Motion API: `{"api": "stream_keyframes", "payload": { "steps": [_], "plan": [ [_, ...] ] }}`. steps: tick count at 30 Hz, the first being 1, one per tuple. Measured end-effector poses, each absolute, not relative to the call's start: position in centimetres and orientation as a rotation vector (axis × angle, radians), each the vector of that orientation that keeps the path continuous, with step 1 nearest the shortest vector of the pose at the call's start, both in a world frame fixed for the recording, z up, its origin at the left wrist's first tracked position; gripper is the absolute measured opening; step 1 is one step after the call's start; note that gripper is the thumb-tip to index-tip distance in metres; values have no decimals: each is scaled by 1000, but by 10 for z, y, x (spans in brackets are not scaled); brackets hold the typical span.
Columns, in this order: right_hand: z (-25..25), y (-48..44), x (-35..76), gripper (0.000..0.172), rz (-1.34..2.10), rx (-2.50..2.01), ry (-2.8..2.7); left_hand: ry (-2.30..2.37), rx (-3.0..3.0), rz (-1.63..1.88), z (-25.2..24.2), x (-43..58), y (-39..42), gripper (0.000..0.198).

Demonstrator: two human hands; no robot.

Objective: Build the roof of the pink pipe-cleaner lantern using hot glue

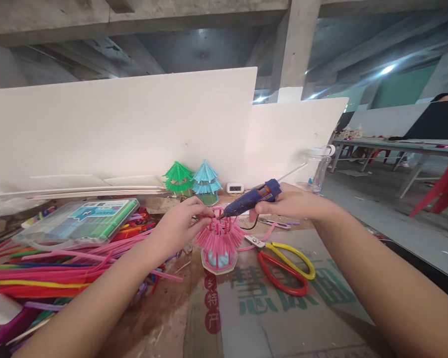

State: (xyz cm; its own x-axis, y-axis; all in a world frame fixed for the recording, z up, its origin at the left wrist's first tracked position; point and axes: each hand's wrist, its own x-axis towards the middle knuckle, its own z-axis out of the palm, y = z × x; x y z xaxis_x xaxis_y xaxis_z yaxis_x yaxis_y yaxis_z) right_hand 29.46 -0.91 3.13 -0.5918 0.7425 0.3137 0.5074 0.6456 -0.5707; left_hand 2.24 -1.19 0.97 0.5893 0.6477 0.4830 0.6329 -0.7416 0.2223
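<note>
A small pink model pavilion point(219, 243) made of pipe cleaners stands upright on the worktable, with a fringed skirt roof, posts and a pale base. The fingers of my left hand point(184, 219) are pinched together at the upper left edge of its top frame; the exact spot they grip is partly hidden. My right hand point(289, 201) is wrapped round a blue hot glue gun point(252, 197), tilted nose-down to the left. Its nozzle reaches the top of the pavilion, close to my left fingertips. Scissors point(280, 263) with one red and one yellow handle lie to the pavilion's right.
Green point(178, 176) and light-blue point(206, 179) model pavilions stand behind, beside a small white digital clock point(235, 187). Loose pipe cleaners point(78, 263) and a plastic marker case point(82, 223) fill the left. A clear jug point(315, 166) stands back right; white boards point(134, 129) rise behind.
</note>
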Motion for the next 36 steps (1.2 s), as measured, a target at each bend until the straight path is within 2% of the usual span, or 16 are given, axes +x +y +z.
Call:
{"api": "stream_keyframes", "payload": {
  "steps": [3,10,16,27,33,36],
  "plan": [
    [31,-9,295,35,592,-936,-2342,1124,2778,858,9,22,-11,20],
    [31,-7,295,48,495,-1069,-2364,1111,2775,860,9,23,-12,20],
    [28,-7,293,43,522,-1250,-2253,1119,2759,852,11,24,-14,20],
    [29,-7,292,42,441,-951,-2342,1098,2792,863,9,22,-11,20],
    [29,-6,293,49,377,-1094,-2351,1097,2810,848,8,21,-9,19],
    [29,-6,292,45,411,-1034,-2362,1105,2809,848,8,21,-9,19]
  ]
}}
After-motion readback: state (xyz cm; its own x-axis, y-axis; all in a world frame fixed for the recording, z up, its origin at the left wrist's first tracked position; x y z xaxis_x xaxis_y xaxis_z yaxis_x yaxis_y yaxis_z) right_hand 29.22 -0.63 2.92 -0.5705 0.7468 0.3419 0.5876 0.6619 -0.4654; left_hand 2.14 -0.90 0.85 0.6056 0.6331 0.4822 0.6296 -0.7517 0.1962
